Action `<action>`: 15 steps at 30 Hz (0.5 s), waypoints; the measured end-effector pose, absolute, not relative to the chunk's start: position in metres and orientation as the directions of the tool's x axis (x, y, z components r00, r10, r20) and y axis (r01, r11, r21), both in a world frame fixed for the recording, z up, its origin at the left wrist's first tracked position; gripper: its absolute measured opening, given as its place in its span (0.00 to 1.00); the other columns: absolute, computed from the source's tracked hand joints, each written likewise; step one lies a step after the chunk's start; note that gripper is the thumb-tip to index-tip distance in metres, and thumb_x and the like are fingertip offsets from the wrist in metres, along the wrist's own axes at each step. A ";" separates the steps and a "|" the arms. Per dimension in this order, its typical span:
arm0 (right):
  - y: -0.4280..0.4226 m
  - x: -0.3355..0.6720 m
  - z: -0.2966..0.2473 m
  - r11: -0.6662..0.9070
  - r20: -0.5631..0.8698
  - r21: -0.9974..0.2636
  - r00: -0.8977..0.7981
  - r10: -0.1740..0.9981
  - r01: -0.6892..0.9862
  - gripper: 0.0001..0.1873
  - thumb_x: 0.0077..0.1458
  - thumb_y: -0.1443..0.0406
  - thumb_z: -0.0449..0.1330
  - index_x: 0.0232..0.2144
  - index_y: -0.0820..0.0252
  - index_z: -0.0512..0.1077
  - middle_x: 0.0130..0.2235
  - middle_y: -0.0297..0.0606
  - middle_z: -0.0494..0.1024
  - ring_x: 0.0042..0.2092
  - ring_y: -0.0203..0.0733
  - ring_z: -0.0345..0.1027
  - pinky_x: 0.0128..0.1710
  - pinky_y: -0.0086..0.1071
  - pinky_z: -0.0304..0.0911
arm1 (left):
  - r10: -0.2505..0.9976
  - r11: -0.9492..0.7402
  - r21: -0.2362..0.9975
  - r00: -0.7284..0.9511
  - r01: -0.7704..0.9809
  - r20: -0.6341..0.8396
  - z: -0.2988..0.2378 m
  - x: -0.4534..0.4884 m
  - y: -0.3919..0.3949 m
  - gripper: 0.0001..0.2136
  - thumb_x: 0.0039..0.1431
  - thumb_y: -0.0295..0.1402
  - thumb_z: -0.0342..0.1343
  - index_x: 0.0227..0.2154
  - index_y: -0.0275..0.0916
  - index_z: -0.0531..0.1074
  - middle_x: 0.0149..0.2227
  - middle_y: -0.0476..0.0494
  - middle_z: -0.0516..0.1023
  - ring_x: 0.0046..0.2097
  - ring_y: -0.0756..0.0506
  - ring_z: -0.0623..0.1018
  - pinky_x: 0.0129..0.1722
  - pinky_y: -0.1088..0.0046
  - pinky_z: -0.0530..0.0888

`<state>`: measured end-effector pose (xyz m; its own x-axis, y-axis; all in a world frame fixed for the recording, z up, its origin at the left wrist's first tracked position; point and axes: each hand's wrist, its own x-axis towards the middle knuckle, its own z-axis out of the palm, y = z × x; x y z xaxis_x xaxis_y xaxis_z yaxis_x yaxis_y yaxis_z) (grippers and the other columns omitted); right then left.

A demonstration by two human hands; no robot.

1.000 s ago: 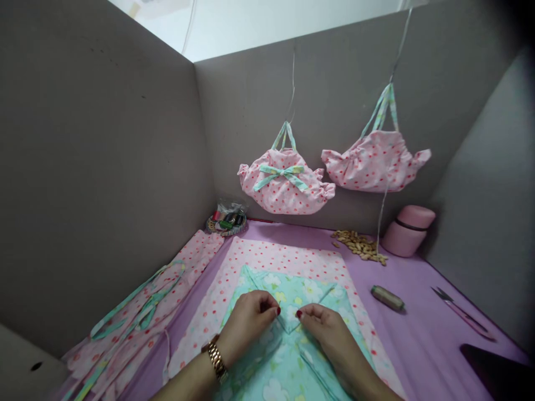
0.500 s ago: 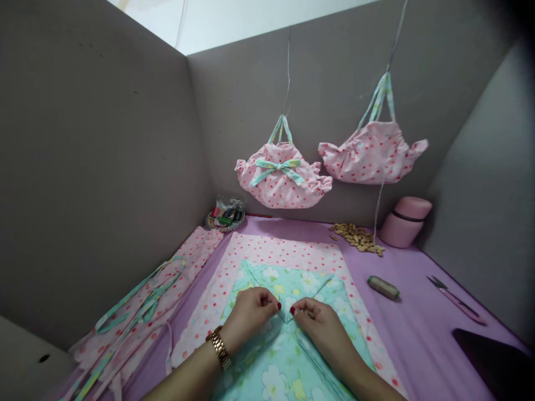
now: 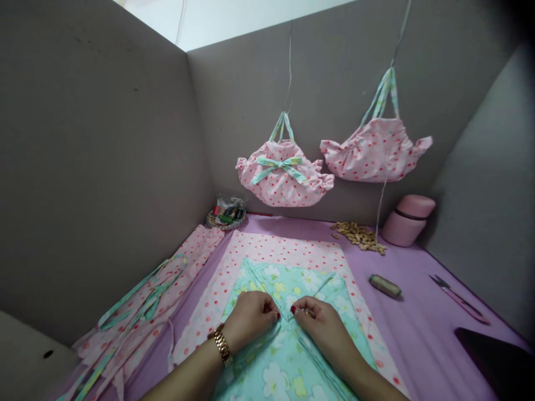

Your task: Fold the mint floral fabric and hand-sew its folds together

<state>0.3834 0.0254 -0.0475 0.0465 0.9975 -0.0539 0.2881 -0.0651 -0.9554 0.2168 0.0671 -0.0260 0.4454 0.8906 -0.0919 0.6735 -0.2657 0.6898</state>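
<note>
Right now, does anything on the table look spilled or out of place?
One thing: a loose heap of what look like unshelled peanuts lies straight on the purple cloth beside the pink flask, with no dish under it. That seems odd near the floral fabric and thread spool, though perhaps deliberate. Nothing else stands out.

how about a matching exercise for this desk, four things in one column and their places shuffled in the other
Things
1. gold-coloured link wristwatch
2. mint-green floral fabric
3. pink cylindrical flask
4. brown thread spool with green ends

Places
A. between the fabric and the pink-handled scissors
B. under the left hand and right hand
C. beside the tan, peanut-like heap
D. on the left wrist

Pairs: 1-D, 2-B, 3-C, 4-A
</note>
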 end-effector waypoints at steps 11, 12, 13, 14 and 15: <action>0.023 0.386 -0.038 -0.070 -0.066 -0.988 0.038 0.997 0.140 0.12 0.48 0.58 0.57 0.24 0.63 0.70 0.21 0.30 0.66 0.24 0.32 0.54 0.24 0.26 0.50 | 0.897 -0.339 0.789 0.429 0.512 0.107 -0.011 0.218 0.060 0.09 0.54 0.37 0.52 0.35 0.41 0.74 0.29 0.49 0.75 0.31 0.49 0.71 0.33 0.76 0.63; 0.022 0.385 -0.035 -0.088 -0.086 -0.992 0.028 0.996 0.091 0.13 0.48 0.57 0.58 0.23 0.63 0.69 0.20 0.29 0.64 0.23 0.31 0.53 0.23 0.26 0.49 | 0.890 -0.355 0.814 0.434 0.461 0.142 -0.008 0.219 0.058 0.10 0.55 0.38 0.52 0.37 0.41 0.74 0.32 0.48 0.75 0.33 0.49 0.71 0.36 0.75 0.63; 0.021 0.383 -0.031 -0.114 -0.113 -0.993 0.011 0.994 0.038 0.14 0.47 0.56 0.59 0.23 0.62 0.69 0.19 0.27 0.62 0.21 0.30 0.50 0.22 0.25 0.47 | 0.881 -0.358 0.843 0.444 0.402 0.162 -0.006 0.220 0.056 0.11 0.56 0.38 0.52 0.38 0.41 0.74 0.34 0.47 0.75 0.35 0.49 0.71 0.37 0.75 0.64; 0.019 0.381 -0.028 -0.144 -0.144 -0.989 -0.010 0.989 -0.009 0.15 0.46 0.55 0.60 0.23 0.62 0.69 0.17 0.25 0.58 0.19 0.29 0.46 0.20 0.25 0.44 | 0.874 -0.347 0.875 0.456 0.338 0.170 -0.005 0.222 0.054 0.12 0.55 0.39 0.53 0.39 0.41 0.74 0.35 0.46 0.75 0.36 0.49 0.71 0.37 0.75 0.64; 0.017 0.380 -0.024 -0.175 -0.174 -0.983 -0.031 0.984 -0.050 0.16 0.45 0.54 0.61 0.23 0.62 0.69 0.16 0.23 0.55 0.18 0.28 0.41 0.18 0.25 0.40 | 0.870 -0.322 0.906 0.463 0.274 0.169 -0.006 0.223 0.051 0.13 0.54 0.40 0.54 0.39 0.40 0.74 0.35 0.46 0.75 0.36 0.48 0.71 0.37 0.75 0.65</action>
